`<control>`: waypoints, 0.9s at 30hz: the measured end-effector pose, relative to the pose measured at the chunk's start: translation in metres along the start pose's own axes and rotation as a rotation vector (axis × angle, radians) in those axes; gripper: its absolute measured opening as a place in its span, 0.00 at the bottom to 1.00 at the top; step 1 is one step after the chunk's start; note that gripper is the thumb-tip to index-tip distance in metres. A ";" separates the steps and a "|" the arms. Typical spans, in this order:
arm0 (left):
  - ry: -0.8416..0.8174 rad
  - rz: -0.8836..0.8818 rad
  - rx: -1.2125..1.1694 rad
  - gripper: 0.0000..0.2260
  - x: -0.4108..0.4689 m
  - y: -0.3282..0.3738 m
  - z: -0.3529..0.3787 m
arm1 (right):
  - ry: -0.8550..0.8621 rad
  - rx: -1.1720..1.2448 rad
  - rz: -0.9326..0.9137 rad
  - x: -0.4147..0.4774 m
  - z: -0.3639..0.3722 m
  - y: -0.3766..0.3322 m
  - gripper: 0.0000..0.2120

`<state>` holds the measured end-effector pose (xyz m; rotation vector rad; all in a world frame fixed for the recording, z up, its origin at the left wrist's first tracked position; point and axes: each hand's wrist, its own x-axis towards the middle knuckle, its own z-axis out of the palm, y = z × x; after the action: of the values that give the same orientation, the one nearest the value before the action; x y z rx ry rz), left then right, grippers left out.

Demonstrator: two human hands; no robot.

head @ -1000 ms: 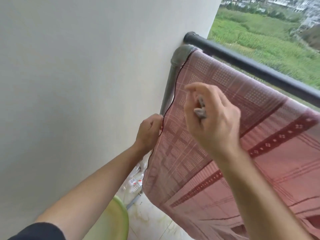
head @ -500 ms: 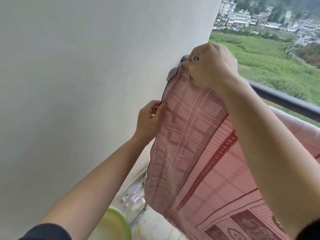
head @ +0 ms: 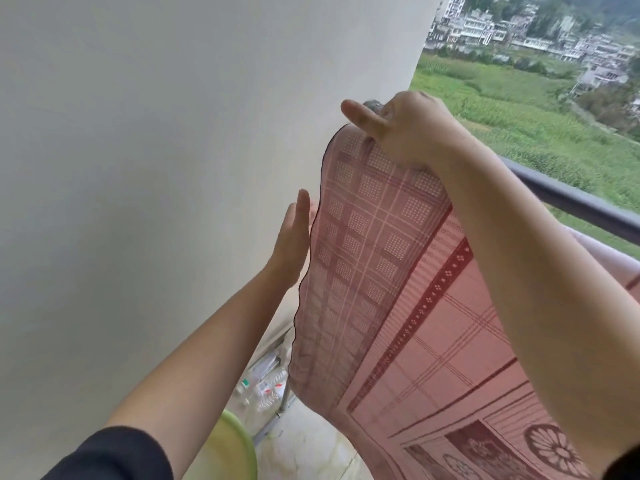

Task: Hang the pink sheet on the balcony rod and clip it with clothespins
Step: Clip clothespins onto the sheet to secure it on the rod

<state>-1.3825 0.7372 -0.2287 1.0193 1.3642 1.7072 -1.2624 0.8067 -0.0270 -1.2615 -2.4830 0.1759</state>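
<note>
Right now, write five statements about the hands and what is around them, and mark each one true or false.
1. The left hand grips the pink sheet's edge. False: its fingers are straight, alongside that edge.
2. The right hand is at the sheet's top corner, with a grey clothespin showing by its thumb. True.
3. A green basin sits low, beside the left arm. True.
4. The sheet is plain pink. False: it has checks and dark red bands.
5. The white wall is right of the sheet. False: it is on the left; the black railing is on the right.
</note>
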 end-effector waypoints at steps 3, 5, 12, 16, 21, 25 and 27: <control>-0.269 -0.107 -0.014 0.33 0.015 0.011 -0.001 | 0.023 -0.038 0.050 0.001 0.002 -0.001 0.36; -0.333 -0.144 0.037 0.37 0.021 0.013 0.002 | 0.027 -0.045 0.049 0.002 0.003 0.000 0.34; -0.367 -0.204 -0.259 0.27 0.027 -0.025 -0.016 | 0.096 0.008 0.123 0.006 0.005 0.002 0.31; -0.472 -0.293 -0.199 0.35 0.027 -0.051 -0.032 | 0.233 0.174 -0.005 0.003 0.005 0.002 0.17; -0.437 -0.386 -0.286 0.22 0.019 -0.089 -0.048 | 0.216 0.186 -0.292 0.010 0.006 -0.018 0.16; -0.276 -0.393 -0.382 0.13 0.019 -0.099 -0.049 | 0.097 0.148 -0.418 0.031 0.012 -0.049 0.21; -0.281 -0.371 -0.344 0.15 0.018 -0.100 -0.049 | -0.006 0.072 -0.477 0.041 0.021 -0.063 0.23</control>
<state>-1.4290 0.7514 -0.3307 0.7246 0.9651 1.3971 -1.3395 0.8029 -0.0201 -0.6123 -2.6710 0.1436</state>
